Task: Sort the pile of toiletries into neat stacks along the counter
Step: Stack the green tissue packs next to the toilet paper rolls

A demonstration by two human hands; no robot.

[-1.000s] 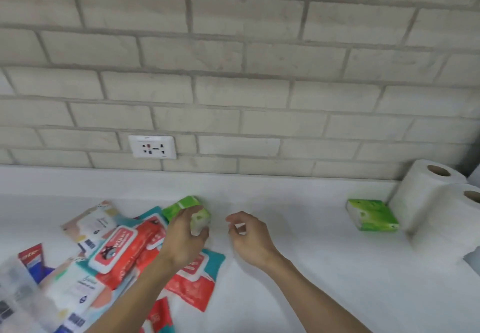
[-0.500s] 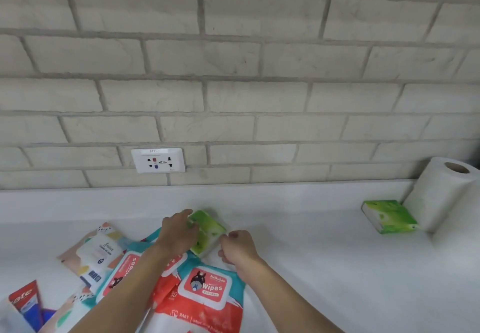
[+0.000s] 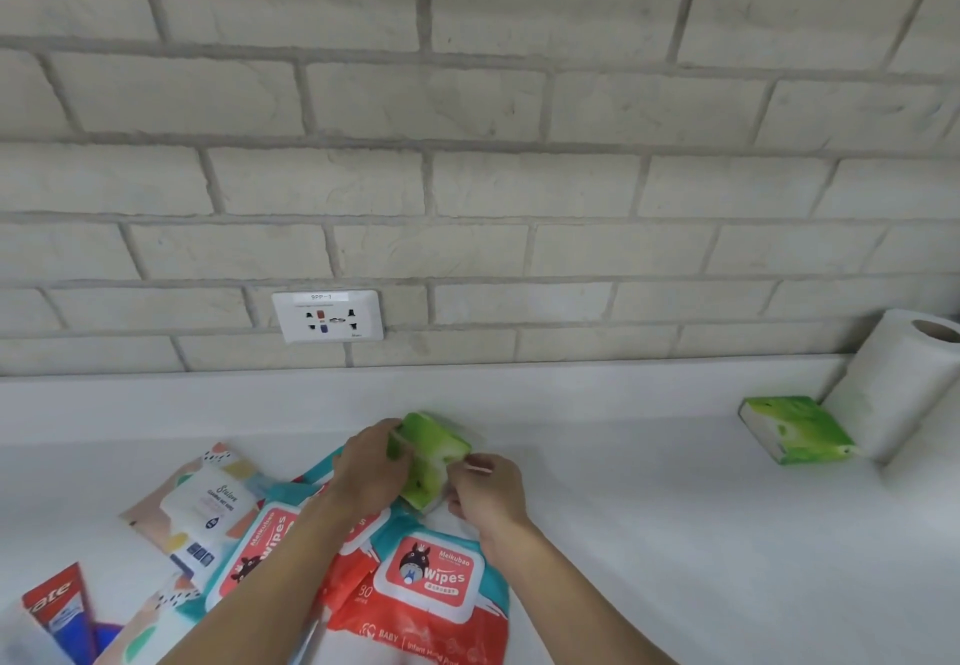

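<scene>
A green tissue pack (image 3: 431, 459) is held between both hands above the pile on the white counter (image 3: 675, 534). My left hand (image 3: 371, 467) grips its left side, fingers curled round it. My right hand (image 3: 488, 490) pinches its right edge. Below them lie red-and-teal wipes packs (image 3: 436, 586) and a pastel wipes pack (image 3: 202, 501). A second green tissue pack (image 3: 797, 428) lies far right beside a paper roll (image 3: 904, 384).
A red toothpaste box (image 3: 60, 607) lies at the lower left edge of the pile. A wall socket (image 3: 328, 315) sits on the brick wall above the counter's raised back ledge. Bare counter stretches between the pile and the right-hand tissue pack.
My right hand has closed in and taken hold of the green pack's right edge. The pack turned from end-on to flatter between both hands, and the view shifted left and lower.
</scene>
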